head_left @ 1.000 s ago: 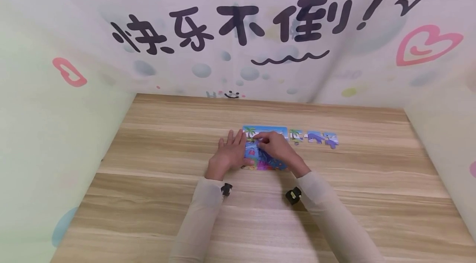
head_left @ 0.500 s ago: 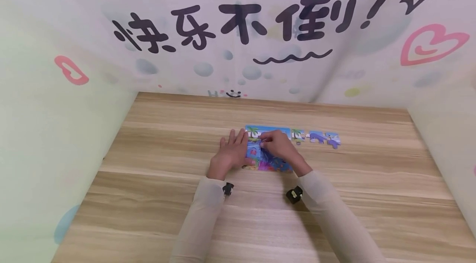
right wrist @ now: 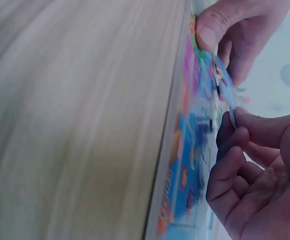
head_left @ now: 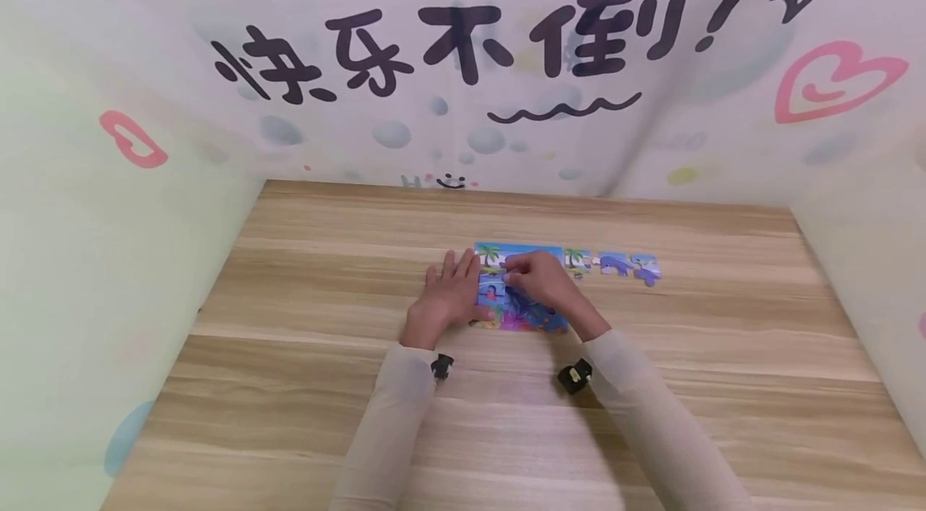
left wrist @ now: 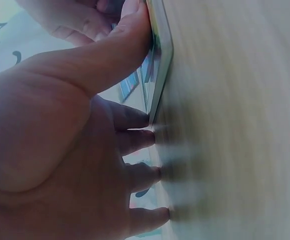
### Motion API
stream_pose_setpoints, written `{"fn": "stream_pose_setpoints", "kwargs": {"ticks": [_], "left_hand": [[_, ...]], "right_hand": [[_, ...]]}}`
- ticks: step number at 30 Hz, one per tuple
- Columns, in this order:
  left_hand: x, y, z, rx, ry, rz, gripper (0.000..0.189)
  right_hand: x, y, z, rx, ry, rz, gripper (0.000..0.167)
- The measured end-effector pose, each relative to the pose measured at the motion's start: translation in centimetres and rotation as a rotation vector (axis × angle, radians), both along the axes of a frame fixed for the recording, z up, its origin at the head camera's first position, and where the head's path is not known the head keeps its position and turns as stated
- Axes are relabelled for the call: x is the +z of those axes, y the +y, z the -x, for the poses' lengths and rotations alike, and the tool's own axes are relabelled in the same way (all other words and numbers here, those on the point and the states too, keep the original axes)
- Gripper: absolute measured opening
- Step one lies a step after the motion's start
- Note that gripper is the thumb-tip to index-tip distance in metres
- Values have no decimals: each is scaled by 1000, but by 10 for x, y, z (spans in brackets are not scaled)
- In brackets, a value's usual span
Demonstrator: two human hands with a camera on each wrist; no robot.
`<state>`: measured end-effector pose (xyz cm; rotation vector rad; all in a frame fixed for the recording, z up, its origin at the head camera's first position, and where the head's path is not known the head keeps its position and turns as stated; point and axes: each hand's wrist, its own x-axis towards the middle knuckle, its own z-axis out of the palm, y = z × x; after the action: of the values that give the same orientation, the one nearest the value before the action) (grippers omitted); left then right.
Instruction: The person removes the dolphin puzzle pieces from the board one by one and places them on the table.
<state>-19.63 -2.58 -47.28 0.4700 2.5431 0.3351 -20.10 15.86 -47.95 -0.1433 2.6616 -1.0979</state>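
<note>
A colourful jigsaw puzzle board (head_left: 531, 247) with a sea scene lies near the middle of the wooden table. My left hand (head_left: 447, 302) rests along its left side, fingers stretched on the table and thumb pressing on the board. In the left wrist view the fingertips (left wrist: 147, 137) touch down beside the board's edge. Over the board, my right hand (head_left: 544, 280) pinches a puzzle piece (right wrist: 225, 84) between thumb and forefinger. That piece stands tilted up from the board, near the left thumb (right wrist: 208, 37). The right hand hides part of the picture.
To the right of the board lie a palm-tree piece (head_left: 576, 259), a purple dolphin piece (head_left: 615, 263) and another purple piece (head_left: 646, 270). A printed cloth (head_left: 463, 117) hangs behind the wooden table (head_left: 347, 254). Each wrist wears a small black camera (head_left: 575, 376).
Both hands keep nearly the same places on the board. The right hand's pinching fingers have shifted very slightly, and the whole head view sways a little.
</note>
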Motion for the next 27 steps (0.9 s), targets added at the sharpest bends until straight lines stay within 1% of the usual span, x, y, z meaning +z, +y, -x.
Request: {"fn": "stream_pose_setpoints", "kwargs": {"ticks": [2,5,7,10,15,22,24,27], "left_hand": [[-1,-2,0,-1,-1,-2,99],[-2,-5,-1,-5,5,-3,99],[-2,-7,-2,-6,8,-6,96],[-1,-9,-2,-3,-10,-15,89],[1,-10,-2,-1,-22,-37,83],[1,-7,-1,-18,-1,-20,82],[2,-6,-1,-16,-3,-19,83],[4,-5,-3,-19,1,-25,83]], "right_hand": [[3,3,-1,-19,-23,8,22],[6,11,-3,-63,-70,68,18],[9,19,-5,-87,-98,115,17],[9,35,-6,-109,-137,154,17],[8,65,-10,-91,-214,154,20],[14,98,-19,-42,-255,110,24],[14,104,-22,-47,-270,116,22],[16,112,-27,-77,-288,137,20]]}}
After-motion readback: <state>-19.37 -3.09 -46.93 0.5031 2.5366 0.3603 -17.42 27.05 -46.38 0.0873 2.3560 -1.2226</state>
